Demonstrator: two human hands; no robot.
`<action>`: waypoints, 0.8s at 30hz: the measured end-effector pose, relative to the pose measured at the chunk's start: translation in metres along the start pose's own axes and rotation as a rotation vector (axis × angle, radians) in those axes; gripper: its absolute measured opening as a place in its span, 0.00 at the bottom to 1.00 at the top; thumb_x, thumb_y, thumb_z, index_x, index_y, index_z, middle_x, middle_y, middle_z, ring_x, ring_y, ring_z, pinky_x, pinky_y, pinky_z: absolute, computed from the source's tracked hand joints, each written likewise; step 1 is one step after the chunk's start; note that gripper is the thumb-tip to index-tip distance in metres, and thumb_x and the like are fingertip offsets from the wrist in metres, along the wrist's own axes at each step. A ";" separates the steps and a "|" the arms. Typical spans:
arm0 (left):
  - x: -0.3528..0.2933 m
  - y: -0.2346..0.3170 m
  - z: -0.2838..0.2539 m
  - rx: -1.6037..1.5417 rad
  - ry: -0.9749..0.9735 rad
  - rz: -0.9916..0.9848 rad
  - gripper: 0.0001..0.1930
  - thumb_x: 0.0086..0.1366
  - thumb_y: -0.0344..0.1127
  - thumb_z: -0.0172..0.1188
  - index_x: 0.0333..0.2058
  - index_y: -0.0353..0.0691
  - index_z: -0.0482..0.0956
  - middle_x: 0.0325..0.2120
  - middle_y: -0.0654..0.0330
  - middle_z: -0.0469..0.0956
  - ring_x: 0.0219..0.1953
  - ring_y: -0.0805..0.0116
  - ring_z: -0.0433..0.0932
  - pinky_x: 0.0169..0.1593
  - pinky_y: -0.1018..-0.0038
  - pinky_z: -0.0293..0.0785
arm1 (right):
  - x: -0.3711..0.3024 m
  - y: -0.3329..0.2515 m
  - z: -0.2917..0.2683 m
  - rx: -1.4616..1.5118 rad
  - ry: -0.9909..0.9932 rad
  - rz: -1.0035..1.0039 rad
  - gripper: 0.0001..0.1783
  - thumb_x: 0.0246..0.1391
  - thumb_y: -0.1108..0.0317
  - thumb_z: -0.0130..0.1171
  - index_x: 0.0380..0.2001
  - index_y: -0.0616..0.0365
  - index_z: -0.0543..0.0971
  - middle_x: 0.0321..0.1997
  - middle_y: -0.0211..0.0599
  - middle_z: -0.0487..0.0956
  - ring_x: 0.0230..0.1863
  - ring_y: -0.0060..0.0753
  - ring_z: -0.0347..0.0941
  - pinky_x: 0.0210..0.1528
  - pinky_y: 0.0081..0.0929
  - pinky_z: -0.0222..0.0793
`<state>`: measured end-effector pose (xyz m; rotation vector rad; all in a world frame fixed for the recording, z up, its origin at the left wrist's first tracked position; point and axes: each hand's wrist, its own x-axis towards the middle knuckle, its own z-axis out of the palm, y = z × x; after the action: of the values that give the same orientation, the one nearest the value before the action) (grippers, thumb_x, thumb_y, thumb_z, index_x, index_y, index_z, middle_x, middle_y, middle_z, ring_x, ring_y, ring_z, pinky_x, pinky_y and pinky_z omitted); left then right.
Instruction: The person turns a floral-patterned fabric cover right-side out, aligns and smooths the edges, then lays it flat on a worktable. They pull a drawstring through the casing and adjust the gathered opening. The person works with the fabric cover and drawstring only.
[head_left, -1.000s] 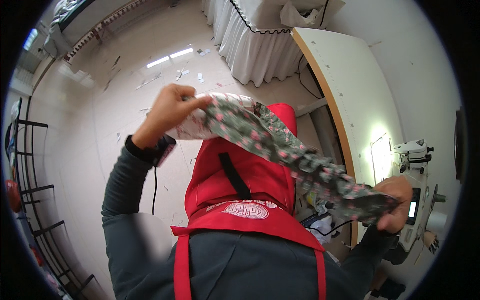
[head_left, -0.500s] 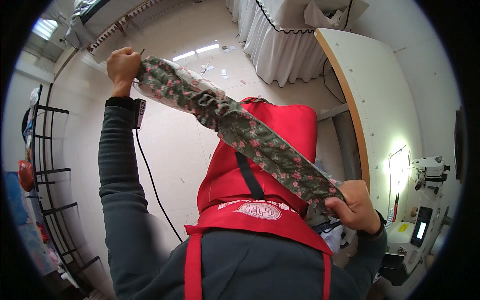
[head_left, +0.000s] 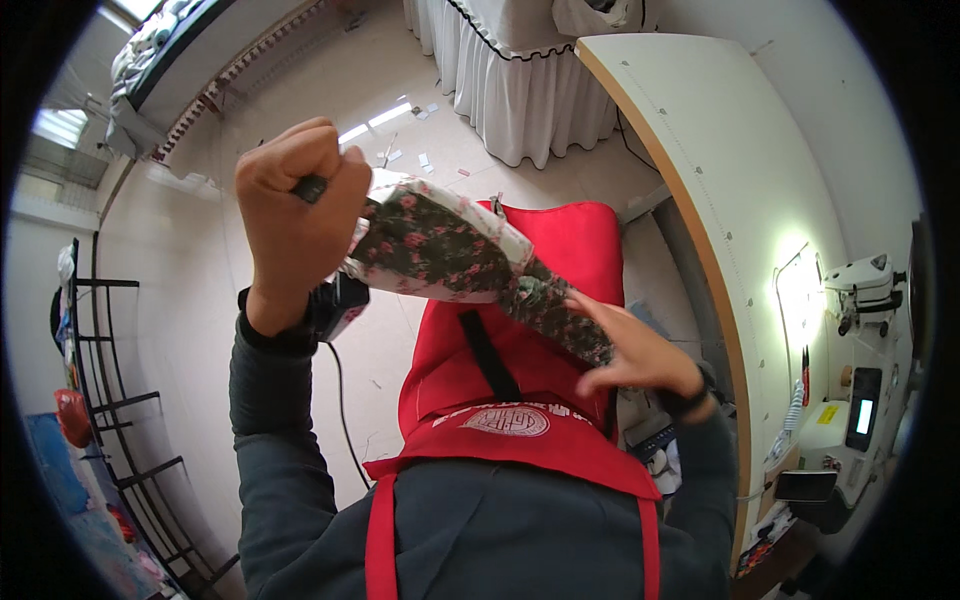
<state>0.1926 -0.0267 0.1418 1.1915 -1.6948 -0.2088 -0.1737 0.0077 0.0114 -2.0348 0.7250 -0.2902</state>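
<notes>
At left, we see a red bag (head_left: pixel 72 418), its content hidden. Our left hand (head_left: pixel 300 215) makes a tight fist grip on the flowered cloth (head_left: pixel 430 245), between our hands; better we avoid twisting it. Our right hand (head_left: pixel 640 350) is spread around its lower end; contact, we cannot tell.

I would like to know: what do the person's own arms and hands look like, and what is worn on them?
The left hand and right hand wear no gloves. Long dark grey sleeves cover both arms, wrinkled along the left forearm. Each wrist has a black band. A small dark device sits at the left wrist, with a thin black cable below it.
</notes>
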 end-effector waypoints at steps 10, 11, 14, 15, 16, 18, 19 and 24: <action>0.008 0.018 -0.011 -0.057 0.085 -0.046 0.19 0.54 0.18 0.56 0.18 0.39 0.52 0.17 0.69 0.50 0.21 0.82 0.48 0.25 0.76 0.44 | 0.090 -0.026 0.026 0.426 0.020 -0.165 0.28 0.48 0.61 0.76 0.47 0.59 0.72 0.31 0.31 0.75 0.35 0.21 0.70 0.37 0.25 0.67; 0.007 0.016 -0.010 -0.078 0.083 -0.045 0.20 0.54 0.18 0.56 0.18 0.39 0.52 0.17 0.69 0.50 0.21 0.82 0.48 0.25 0.76 0.44 | 0.090 -0.026 0.031 0.532 -0.061 -0.112 0.27 0.48 0.61 0.75 0.45 0.59 0.72 0.29 0.30 0.75 0.32 0.22 0.70 0.34 0.25 0.66; 0.005 0.000 -0.016 0.021 0.128 -0.040 0.18 0.54 0.18 0.55 0.19 0.38 0.52 0.17 0.69 0.50 0.22 0.83 0.49 0.25 0.76 0.44 | 0.084 -0.023 0.039 0.890 -0.333 0.135 0.21 0.51 0.63 0.73 0.41 0.60 0.73 0.22 0.29 0.74 0.23 0.23 0.71 0.26 0.24 0.65; 0.006 -0.010 -0.020 0.098 0.169 -0.044 0.18 0.54 0.18 0.55 0.19 0.38 0.52 0.17 0.69 0.49 0.22 0.83 0.49 0.25 0.76 0.44 | 0.079 -0.021 0.035 0.811 -0.417 0.181 0.12 0.53 0.67 0.69 0.36 0.58 0.76 0.23 0.27 0.76 0.19 0.21 0.70 0.23 0.21 0.65; 0.006 -0.022 -0.024 0.174 0.209 -0.048 0.17 0.54 0.19 0.54 0.19 0.38 0.52 0.17 0.69 0.49 0.22 0.84 0.49 0.25 0.76 0.43 | 0.069 -0.020 0.029 0.759 -0.383 0.198 0.11 0.55 0.65 0.68 0.32 0.58 0.76 0.20 0.28 0.75 0.18 0.22 0.70 0.23 0.22 0.64; 0.010 -0.054 -0.037 0.239 0.282 -0.103 0.15 0.52 0.19 0.53 0.18 0.38 0.53 0.16 0.71 0.47 0.22 0.84 0.49 0.23 0.77 0.43 | 0.036 -0.021 0.009 0.568 -0.341 0.308 0.15 0.58 0.61 0.66 0.23 0.58 0.78 0.15 0.28 0.74 0.16 0.25 0.70 0.21 0.25 0.62; 0.008 -0.068 -0.038 0.241 0.279 -0.149 0.15 0.52 0.19 0.53 0.18 0.38 0.54 0.16 0.71 0.48 0.22 0.84 0.49 0.23 0.77 0.43 | 0.013 -0.022 -0.001 0.471 -0.242 0.179 0.17 0.59 0.59 0.66 0.21 0.57 0.77 0.16 0.29 0.75 0.17 0.27 0.71 0.25 0.25 0.65; -0.007 -0.090 -0.009 0.197 0.180 -0.321 0.15 0.53 0.20 0.54 0.16 0.38 0.57 0.14 0.70 0.51 0.20 0.84 0.52 0.22 0.76 0.47 | -0.081 -0.009 -0.023 -0.078 -0.059 0.062 0.19 0.58 0.54 0.64 0.18 0.53 0.79 0.17 0.25 0.74 0.29 0.31 0.72 0.55 0.39 0.62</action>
<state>0.2539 -0.0623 0.0859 1.5803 -1.3857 -0.1273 -0.2457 0.0434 0.0373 -2.0814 0.7718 -0.1680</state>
